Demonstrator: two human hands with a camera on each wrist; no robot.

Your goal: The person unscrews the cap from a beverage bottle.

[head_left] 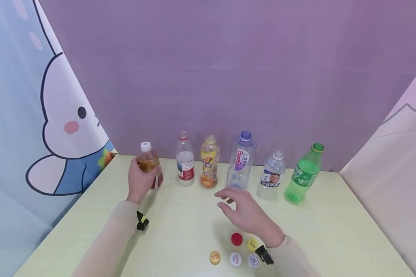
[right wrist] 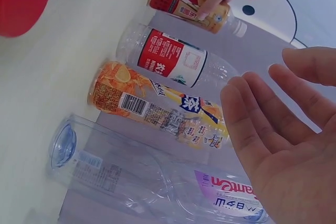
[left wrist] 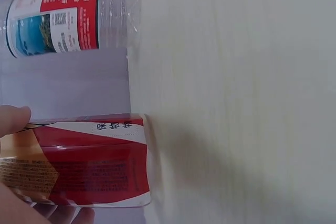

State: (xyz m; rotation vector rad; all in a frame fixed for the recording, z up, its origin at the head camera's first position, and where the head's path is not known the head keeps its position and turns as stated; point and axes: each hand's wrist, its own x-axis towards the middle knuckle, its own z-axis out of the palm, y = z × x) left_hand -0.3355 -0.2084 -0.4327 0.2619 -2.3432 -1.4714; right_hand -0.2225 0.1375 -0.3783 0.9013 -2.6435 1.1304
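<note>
My left hand grips an amber drink bottle round its middle at the left end of a row. That bottle has a white cap on its neck; its red label shows close up in the left wrist view. My right hand hovers above the table, fingers loosely bent and holding nothing. Below it lie several loose caps: a red cap, a yellow cap, an orange-yellow cap, a white cap and another white cap.
Along the back stand a clear bottle with red label, an orange tea bottle, a large clear bottle with blue neck, a small clear bottle and a green bottle. Behind them hangs a purple cloth.
</note>
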